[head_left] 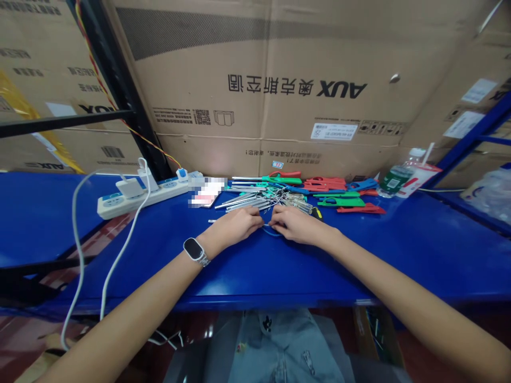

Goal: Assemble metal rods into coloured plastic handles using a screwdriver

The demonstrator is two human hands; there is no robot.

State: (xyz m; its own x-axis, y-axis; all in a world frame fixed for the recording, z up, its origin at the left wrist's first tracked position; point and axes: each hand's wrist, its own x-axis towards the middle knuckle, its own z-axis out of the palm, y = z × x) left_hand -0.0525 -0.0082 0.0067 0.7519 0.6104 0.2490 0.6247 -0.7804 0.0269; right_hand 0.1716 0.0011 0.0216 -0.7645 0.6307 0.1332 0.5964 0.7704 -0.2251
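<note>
My left hand (244, 223), with a watch (194, 249) on its wrist, is closed in a pinch just above the blue tabletop. Opposite it, my right hand (293, 223) pinches too, its fingertips close to the left ones. A thin pale wire (266, 225) spans the small gap between them; its ends are hidden by the fingers. Below it curves a blue strand (272, 233). Just behind the hands lie metal lighter tubes (249, 202), a tangle of fine wires (277, 194) and clear lighter parts (297, 201).
Red lighter handles (325, 183), green handles (341, 202) and blue ones lie at the back right. A bottle (395, 178) and a cup (419, 178) stand beyond them. At left are a power strip (147, 197) and a trailing white cable (120, 255). Large cardboard (255, 117) stands behind.
</note>
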